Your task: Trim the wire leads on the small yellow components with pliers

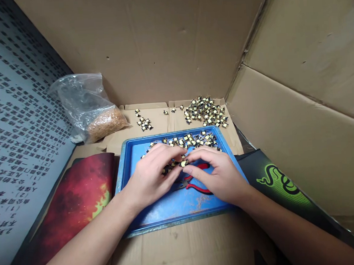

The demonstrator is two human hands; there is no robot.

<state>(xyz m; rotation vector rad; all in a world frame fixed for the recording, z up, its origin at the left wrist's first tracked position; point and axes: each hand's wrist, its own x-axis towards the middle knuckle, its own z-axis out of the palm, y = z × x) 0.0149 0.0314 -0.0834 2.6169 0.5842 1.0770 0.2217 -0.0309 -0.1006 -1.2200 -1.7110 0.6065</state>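
Note:
Over the blue tray (170, 219), my two hands meet around one small black-and-yellow transformer coil (184, 163). My left hand (155, 170) has its thumb and fingertips closed at the coil's left side. At the other end, the fingers and thumb of my right hand (217, 170) pinch it. Beneath my hands lie red-handled pliers (198, 187), their jaws pointing left and partly covered. More coils of the same kind (203, 139) are heaped along the tray's far side, some hidden behind my left hand.
Behind the tray, a coil pile (207, 112) and a smaller cluster (144, 123) lie on cardboard. A clear plastic bag (104, 117) of copper-coloured wire bits stands left. Cardboard walls (171, 45) rise behind and right. Printed mats (81, 190) flank the tray.

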